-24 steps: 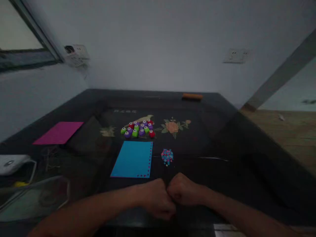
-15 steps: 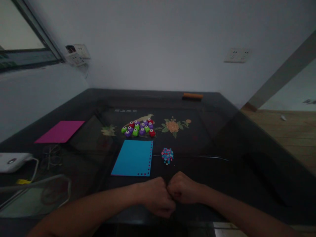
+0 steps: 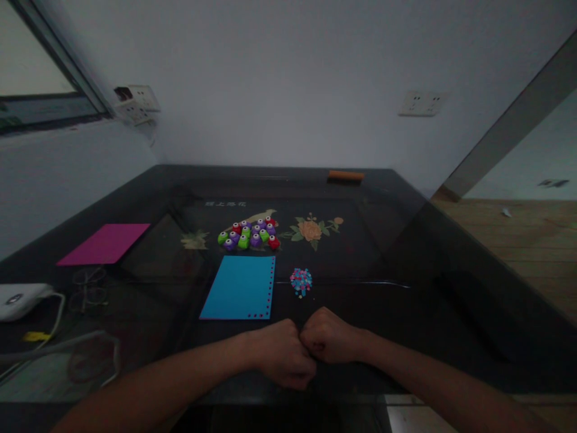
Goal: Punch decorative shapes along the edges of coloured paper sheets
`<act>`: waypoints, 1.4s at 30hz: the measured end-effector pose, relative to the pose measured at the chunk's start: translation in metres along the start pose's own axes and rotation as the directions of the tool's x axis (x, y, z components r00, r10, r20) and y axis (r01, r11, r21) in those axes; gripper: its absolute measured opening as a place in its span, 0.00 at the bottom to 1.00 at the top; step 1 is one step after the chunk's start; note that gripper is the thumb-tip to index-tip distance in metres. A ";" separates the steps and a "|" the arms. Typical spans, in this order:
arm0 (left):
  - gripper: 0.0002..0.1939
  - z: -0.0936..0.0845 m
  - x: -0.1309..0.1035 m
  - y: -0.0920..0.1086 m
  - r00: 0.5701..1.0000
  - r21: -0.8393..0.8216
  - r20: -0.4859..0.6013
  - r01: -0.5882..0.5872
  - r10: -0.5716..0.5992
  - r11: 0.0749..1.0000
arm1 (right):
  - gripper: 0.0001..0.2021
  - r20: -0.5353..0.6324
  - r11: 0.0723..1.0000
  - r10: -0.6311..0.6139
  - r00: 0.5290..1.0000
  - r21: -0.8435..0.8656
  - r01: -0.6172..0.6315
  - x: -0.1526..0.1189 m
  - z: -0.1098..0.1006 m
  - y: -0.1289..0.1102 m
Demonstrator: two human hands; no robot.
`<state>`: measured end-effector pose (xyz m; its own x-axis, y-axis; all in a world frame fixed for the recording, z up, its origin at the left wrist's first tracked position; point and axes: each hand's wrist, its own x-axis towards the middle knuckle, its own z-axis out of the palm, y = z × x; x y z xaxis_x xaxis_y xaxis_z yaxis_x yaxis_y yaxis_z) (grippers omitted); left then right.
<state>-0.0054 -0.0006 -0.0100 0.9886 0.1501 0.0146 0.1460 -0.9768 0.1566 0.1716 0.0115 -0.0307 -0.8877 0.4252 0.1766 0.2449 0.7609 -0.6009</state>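
Observation:
My left hand point(image 3: 285, 353) is closed in a fist near the front edge of the dark table. Against its knuckles rests my right hand point(image 3: 331, 337), also a fist; nothing shows in either. Just beyond them lies a blue sheet of paper point(image 3: 238, 287), with small dots along its right edge and part of its bottom edge. To the right of the sheet is a small pile of pink, blue and white star-like pieces point(image 3: 301, 281). Behind the sheet, several green, purple and red one-eyed toy figures point(image 3: 244, 240) sit clustered together.
A pink sheet point(image 3: 106, 244) lies on the table point(image 3: 374, 252) at the left. Nearer are eyeglasses point(image 3: 89, 290) and a white device point(image 3: 20, 300) with a cable. An orange-brown stick-like object point(image 3: 345, 175) lies at the back edge. Wall sockets point(image 3: 422, 103) are above.
The whole view has shifted slightly as the camera moved. Both fists stay pressed together, and the things on the table keep their places.

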 end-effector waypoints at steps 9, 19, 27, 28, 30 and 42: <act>0.08 -0.007 0.003 -0.005 0.998 0.083 0.009 -0.061 0.060 0.995 | 0.09 0.048 0.982 -0.017 0.999 -0.187 0.026 0.000 -0.005 0.004; 0.08 -0.005 0.002 -0.009 0.998 0.071 -0.025 -0.062 0.064 0.996 | 0.09 0.065 0.947 -0.003 0.998 -0.319 0.023 0.000 -0.005 0.005; 0.08 -0.002 0.002 -0.010 0.997 0.062 -0.053 -0.046 0.050 0.997 | 0.08 0.070 0.926 0.032 0.997 -0.376 -0.003 0.000 -0.005 0.005; 0.08 -0.002 0.002 -0.010 0.997 0.065 -0.054 -0.048 0.051 0.997 | 0.08 0.068 0.925 0.032 0.997 -0.379 -0.004 0.000 -0.005 0.004; 0.09 -0.002 0.002 -0.011 0.997 0.066 -0.056 -0.048 0.052 0.997 | 0.08 0.066 0.926 0.033 0.997 -0.378 -0.005 0.001 -0.006 0.004; 0.10 -0.007 -0.001 -0.009 0.989 0.085 -0.138 -0.033 0.045 0.996 | 0.08 0.027 0.952 0.106 0.994 -0.293 -0.094 0.000 -0.005 0.006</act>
<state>-0.0079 0.0087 -0.0040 0.9795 0.1257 0.1576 0.1156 -0.9907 0.0718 0.1748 0.0190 -0.0305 -0.8669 0.4901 0.0905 0.4304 0.8278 -0.3598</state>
